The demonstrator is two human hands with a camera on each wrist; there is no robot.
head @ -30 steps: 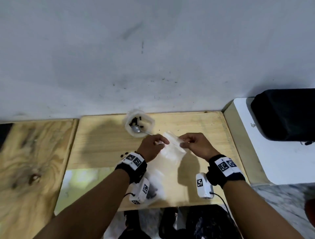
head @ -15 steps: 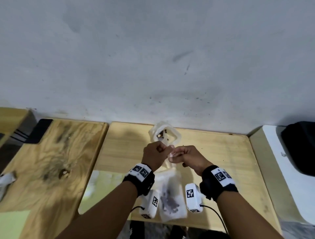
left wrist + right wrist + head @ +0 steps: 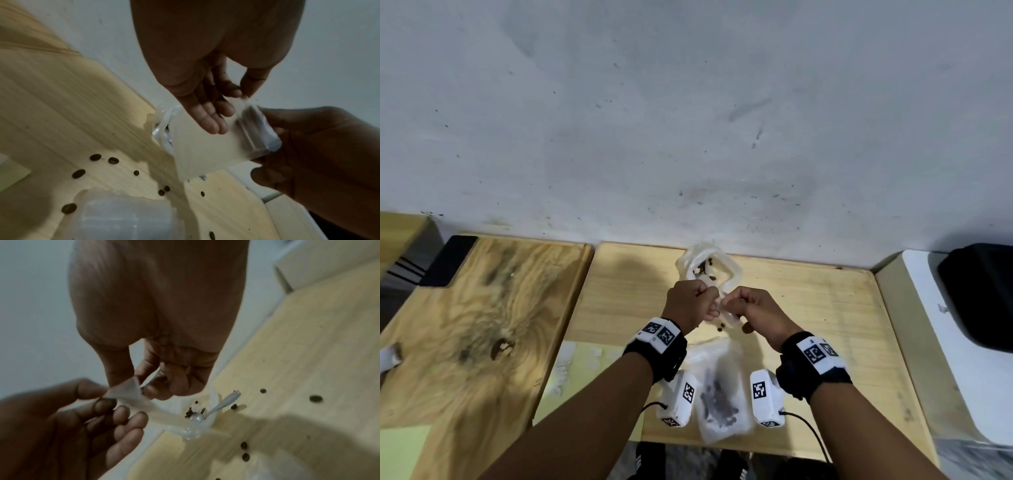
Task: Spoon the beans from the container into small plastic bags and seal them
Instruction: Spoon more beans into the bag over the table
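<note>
Both hands hold a small empty plastic bag over the light wooden table. My left hand pinches one side of its top edge and my right hand pinches the other side. The bag is stretched between the two thumbs. Just behind the hands stands the white container against the wall, with a few beans and a spoon in it. Between my wrists, at the table's front edge, lies a filled bag of beans.
Loose beans are scattered on the table around the container and hands. A darker wooden board adjoins on the left. A black bag sits on a white surface to the right. The grey wall is close behind.
My hands have come closer together on the bag's top edge, directly in front of the container. The head view has swung left.
</note>
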